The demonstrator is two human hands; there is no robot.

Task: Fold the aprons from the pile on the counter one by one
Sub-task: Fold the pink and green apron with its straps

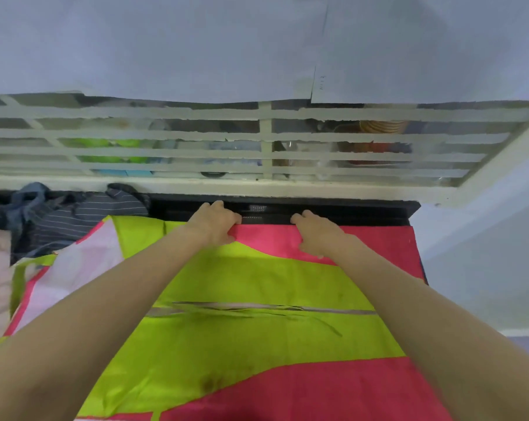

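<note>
From the head camera, looking down along two bare forearms, a lime-green and pink apron (257,299) lies spread flat over the desk (348,212), covering most of it from the near edge to just short of the far edge. Its far part is pink, a broad lime-green band crosses the middle, and pink shows again at the near right. A thin green tie strap (257,312) lies loose across the green band, beside a pale grey seam that runs left to right.

Both hands are at the far edge of the apron. The left hand (216,221) has its fingers curled over the pink hem, pinching the cloth, with the thumb on the near side. The right hand (313,230), a little to the right and apart from the left, also curls its fingers round the same hem and grips it.

To the left, partly under the spread apron, lies a pale pink and white cloth (75,262) with a green edge. Farther left and at the far side sits a crumpled pile of dark cloth (72,217), navy with thin white stripes, with a blue-grey piece on top.

Beyond the dark far edge of the desk runs a white window grille (257,153); blurred coloured things show behind its bars. Above is a plain pale wall (166,41).
</note>
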